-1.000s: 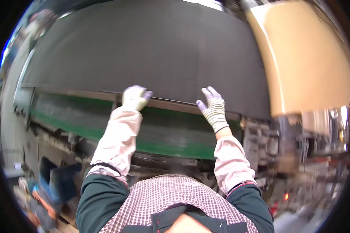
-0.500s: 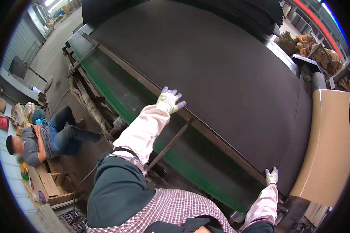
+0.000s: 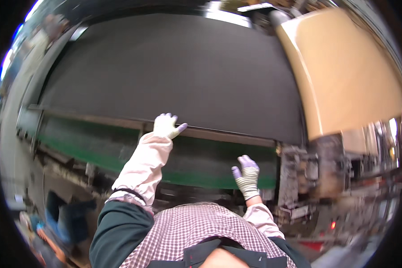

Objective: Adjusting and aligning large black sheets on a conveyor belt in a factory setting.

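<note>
A broad black sheet (image 3: 178, 71) lies flat across the machine in front of me. Along its near edge runs a narrow brown rail (image 3: 98, 119), with a green conveyor belt (image 3: 205, 165) below it. My left hand (image 3: 166, 126), in a pale glove with lilac fingertips, rests at the rail by the sheet's edge, fingers spread and holding nothing. My right hand (image 3: 246, 176), in a striped glove with lilac fingertips, hangs over the green belt, apart from the sheet. Its fingers are stretched out, with the thumb to the side and nothing in them.
A large roll of tan sheet material (image 3: 344, 71) curves at the right, beyond the black sheet's end. Machine parts (image 3: 299, 178) stand below it. At the lower left a seated person (image 3: 60, 223) is blurred. Much of the rim is smeared by motion.
My view has turned toward the right, so the black sheet now lies level across it. My right hand has left the sheet's right corner and come back over the green belt; my left stays near the rail.
</note>
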Motion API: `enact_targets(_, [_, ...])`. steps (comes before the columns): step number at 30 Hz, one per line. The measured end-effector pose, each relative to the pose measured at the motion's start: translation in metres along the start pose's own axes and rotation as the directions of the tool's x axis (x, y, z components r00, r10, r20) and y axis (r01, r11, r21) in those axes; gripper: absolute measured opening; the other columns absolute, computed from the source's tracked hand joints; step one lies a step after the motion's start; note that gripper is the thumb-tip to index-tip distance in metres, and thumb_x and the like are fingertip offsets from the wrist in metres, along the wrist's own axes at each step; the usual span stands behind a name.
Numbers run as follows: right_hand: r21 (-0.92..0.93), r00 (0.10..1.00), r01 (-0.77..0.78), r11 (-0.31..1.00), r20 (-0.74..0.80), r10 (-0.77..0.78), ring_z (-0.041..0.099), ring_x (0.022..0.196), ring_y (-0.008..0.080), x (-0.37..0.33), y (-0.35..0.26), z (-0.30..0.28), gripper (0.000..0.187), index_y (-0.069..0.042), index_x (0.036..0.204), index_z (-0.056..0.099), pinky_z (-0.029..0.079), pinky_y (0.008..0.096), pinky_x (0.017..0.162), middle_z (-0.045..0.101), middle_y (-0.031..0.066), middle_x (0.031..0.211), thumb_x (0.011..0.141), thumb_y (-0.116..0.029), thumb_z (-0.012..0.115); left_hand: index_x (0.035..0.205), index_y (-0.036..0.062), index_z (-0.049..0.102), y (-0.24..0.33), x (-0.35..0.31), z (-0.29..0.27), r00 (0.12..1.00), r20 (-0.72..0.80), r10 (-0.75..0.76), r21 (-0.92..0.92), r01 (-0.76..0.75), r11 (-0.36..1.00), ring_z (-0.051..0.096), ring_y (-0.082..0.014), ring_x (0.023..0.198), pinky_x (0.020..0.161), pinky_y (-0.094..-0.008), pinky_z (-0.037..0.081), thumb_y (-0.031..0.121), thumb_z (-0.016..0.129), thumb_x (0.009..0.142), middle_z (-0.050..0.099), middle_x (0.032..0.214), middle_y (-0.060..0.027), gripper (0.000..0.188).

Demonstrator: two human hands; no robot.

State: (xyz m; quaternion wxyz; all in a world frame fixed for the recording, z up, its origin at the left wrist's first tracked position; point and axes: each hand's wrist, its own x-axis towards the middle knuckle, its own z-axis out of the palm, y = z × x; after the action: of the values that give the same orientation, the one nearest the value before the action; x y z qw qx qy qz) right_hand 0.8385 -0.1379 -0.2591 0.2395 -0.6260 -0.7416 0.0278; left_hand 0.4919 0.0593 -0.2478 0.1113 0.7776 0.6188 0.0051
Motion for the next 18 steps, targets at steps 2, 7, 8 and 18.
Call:
enact_targets(2, [-0.003,0.997,-0.078,0.997,-0.015,0.078,0.055,0.116,0.0369,-0.034,0.002,0.004,0.052,-0.010,0.127,0.059,0.040,0.0508,0.101,0.060,0.0152,0.127,0.084,-0.035,0.073,0.128,0.0069,0.064,0.033,0.007,0.001,0.997,0.078,-0.010,0.026,0.008,1.000,0.057,-0.0348,0.117,0.101,-0.0458,0.046,0.069,0.052,0.090,0.062,0.123,-0.0189,0.074])
enact_targets(7, [-0.001,0.980,-0.196,0.981,0.033,0.196,0.055,0.120,0.0353,-0.095,0.019,-0.014,0.052,-0.010,0.128,0.060,0.040,0.0497,0.103,0.059,0.0148,0.132,0.085,-0.037,0.071,0.138,0.0080,0.057,0.126,0.019,0.008,0.977,0.210,0.034,0.092,-0.054,0.994,0.053,-0.0342,0.125,0.106,-0.0447,0.042,0.071,0.051,0.090,0.059,0.133,-0.0191,0.079])
enact_targets(8, [0.004,0.977,-0.208,0.978,0.039,0.208,0.055,0.120,0.0351,-0.102,0.018,-0.021,0.052,-0.011,0.129,0.060,0.040,0.0496,0.103,0.059,0.0145,0.132,0.085,-0.038,0.071,0.138,0.0080,0.057,0.135,0.017,0.010,0.976,0.208,0.057,0.098,-0.078,0.992,0.053,-0.0342,0.125,0.106,-0.0447,0.042,0.071,0.051,0.090,0.059,0.133,-0.0191,0.079])
enact_targets(18, [0.233,0.773,0.087,0.969,-0.630,0.081,0.056,0.119,0.0251,0.009,-0.010,-0.282,0.063,0.000,0.136,0.052,0.047,0.0391,0.105,0.058,0.0128,0.129,0.089,-0.032,0.079,0.152,0.0025,0.038,0.178,-0.073,-0.220,0.294,-0.904,0.310,-0.235,-0.948,0.214,0.039,-0.0293,0.143,0.121,-0.0411,0.025,0.027,0.082,0.081,0.042,0.154,-0.0158,0.088])
